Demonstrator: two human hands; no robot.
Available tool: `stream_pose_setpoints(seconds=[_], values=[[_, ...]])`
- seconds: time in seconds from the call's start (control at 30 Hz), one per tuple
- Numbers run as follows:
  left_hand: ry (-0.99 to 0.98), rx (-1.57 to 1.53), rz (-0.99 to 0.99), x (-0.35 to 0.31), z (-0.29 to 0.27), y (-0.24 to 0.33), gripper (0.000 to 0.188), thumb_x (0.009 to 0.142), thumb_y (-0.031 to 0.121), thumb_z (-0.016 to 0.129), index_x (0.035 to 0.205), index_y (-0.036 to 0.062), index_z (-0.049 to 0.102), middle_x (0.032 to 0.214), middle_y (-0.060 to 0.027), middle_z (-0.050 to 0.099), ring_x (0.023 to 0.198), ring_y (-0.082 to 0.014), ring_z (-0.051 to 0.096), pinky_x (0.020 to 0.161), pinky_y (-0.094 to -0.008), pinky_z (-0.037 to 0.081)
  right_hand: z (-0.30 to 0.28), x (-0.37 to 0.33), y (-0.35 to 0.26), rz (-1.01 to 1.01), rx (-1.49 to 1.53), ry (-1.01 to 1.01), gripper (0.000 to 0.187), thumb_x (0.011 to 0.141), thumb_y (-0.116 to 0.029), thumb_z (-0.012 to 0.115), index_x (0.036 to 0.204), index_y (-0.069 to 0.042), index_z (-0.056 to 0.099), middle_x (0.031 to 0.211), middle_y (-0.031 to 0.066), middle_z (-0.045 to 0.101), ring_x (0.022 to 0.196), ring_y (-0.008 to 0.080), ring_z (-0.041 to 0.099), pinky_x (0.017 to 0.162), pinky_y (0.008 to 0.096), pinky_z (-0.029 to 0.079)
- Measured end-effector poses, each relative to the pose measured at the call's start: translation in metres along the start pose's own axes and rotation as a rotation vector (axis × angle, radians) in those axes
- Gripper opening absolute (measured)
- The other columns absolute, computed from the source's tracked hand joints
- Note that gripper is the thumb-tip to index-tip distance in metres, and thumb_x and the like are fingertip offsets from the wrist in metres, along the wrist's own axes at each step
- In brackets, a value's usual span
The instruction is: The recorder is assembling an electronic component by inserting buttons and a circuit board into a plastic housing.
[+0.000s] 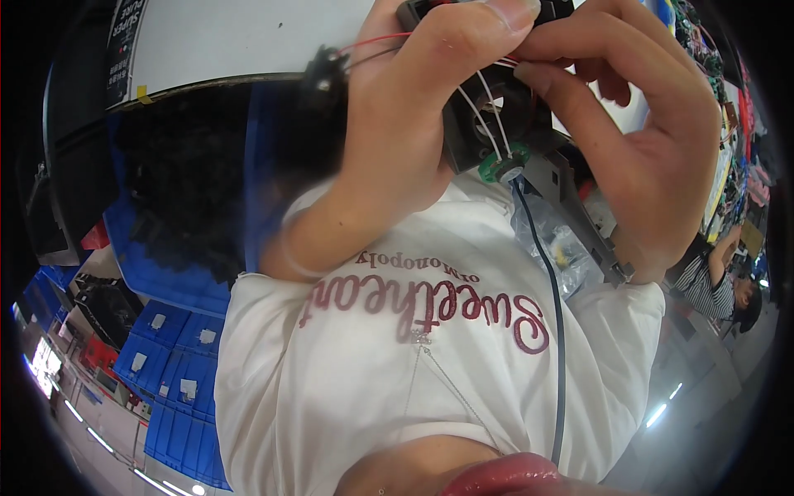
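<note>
My left hand (430, 91) is closed around a black plastic housing (465, 140), with its thumb pressed along the top. My right hand (641, 116) has thumb and forefinger pinched together at the housing's edge, on thin wires (509, 62). Two white wires (488, 107) run down from there to a small round green circuit board (504, 165), which hangs just below the housing. Red and black wires (368, 45) stretch from behind my left hand to a dark, blurred part (322, 74). The inside of the housing is mostly covered by my fingers.
A white worktop (231, 41) lies beyond my left arm. Below its edge, a blue bin (165, 277) holds many black parts (178, 182). Stacked blue bins (169, 355) stand lower left. Bundled wires (728, 140) line the right, near a person in a striped top (711, 281). A dark cable (554, 306) crosses my shirt.
</note>
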State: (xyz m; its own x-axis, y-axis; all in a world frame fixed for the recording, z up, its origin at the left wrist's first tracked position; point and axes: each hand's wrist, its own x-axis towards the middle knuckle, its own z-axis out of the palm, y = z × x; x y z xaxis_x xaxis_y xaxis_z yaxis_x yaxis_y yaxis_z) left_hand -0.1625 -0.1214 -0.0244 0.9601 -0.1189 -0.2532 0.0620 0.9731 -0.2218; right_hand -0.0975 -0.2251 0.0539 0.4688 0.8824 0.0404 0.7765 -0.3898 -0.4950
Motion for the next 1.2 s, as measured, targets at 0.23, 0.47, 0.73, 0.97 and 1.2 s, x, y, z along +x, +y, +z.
stream_pose_setpoints(seconds=[0.23,0.47,0.73,0.97,1.2], values=[[-0.003,-0.131,-0.076,0.002,-0.001,0.000,0.051,0.086,0.037,0.053,0.122,0.0036,0.037,0.093,-0.0163,0.056,0.080,-0.0224,0.063,0.066,-0.0301,0.056,-0.010,-0.007,0.009,0.156,0.030,-0.027,0.020,0.073,-0.009,0.072,0.087,0.004,0.065,0.085,0.0089,0.059,0.070,0.0146,0.053,0.062,0.0233,0.041],[0.080,0.295,-0.040,0.007,0.003,0.003,0.052,0.085,0.037,0.055,0.122,0.0038,0.037,0.095,-0.0146,0.055,0.081,-0.0196,0.062,0.069,-0.0283,0.055,-0.016,-0.003,0.003,0.298,0.040,-0.043,0.022,0.073,-0.012,0.073,0.086,0.004,0.064,0.085,0.0099,0.060,0.069,0.0151,0.054,0.061,0.0237,0.042],[0.115,0.741,0.043,0.006,-0.001,0.002,0.048,0.091,0.040,0.047,0.122,0.0045,0.039,0.090,-0.0095,0.056,0.079,-0.0150,0.058,0.071,-0.0270,0.049,-0.040,-0.020,0.024,0.449,0.068,-0.065,0.025,0.073,-0.016,0.075,0.085,0.003,0.064,0.086,0.0111,0.062,0.069,0.0157,0.056,0.061,0.0241,0.043],[-0.302,0.194,-0.086,0.009,-0.016,0.011,0.047,0.094,0.041,0.042,0.116,-0.0009,0.042,0.092,-0.0113,0.057,0.078,-0.0137,0.055,0.075,-0.0260,0.046,-0.030,0.006,0.010,0.577,0.084,-0.111,0.028,0.073,-0.019,0.076,0.085,0.003,0.064,0.087,0.0121,0.063,0.068,0.0162,0.057,0.060,0.0245,0.043],[-0.066,0.636,0.225,0.009,-0.023,0.004,0.044,0.093,0.039,0.043,0.109,-0.0012,0.054,0.099,-0.0117,0.063,0.085,-0.0167,0.062,0.072,-0.0281,0.051,-0.018,0.023,0.001,0.708,0.101,-0.149,0.030,0.073,-0.022,0.077,0.084,0.003,0.064,0.088,0.0130,0.064,0.068,0.0166,0.058,0.060,0.0248,0.044]])
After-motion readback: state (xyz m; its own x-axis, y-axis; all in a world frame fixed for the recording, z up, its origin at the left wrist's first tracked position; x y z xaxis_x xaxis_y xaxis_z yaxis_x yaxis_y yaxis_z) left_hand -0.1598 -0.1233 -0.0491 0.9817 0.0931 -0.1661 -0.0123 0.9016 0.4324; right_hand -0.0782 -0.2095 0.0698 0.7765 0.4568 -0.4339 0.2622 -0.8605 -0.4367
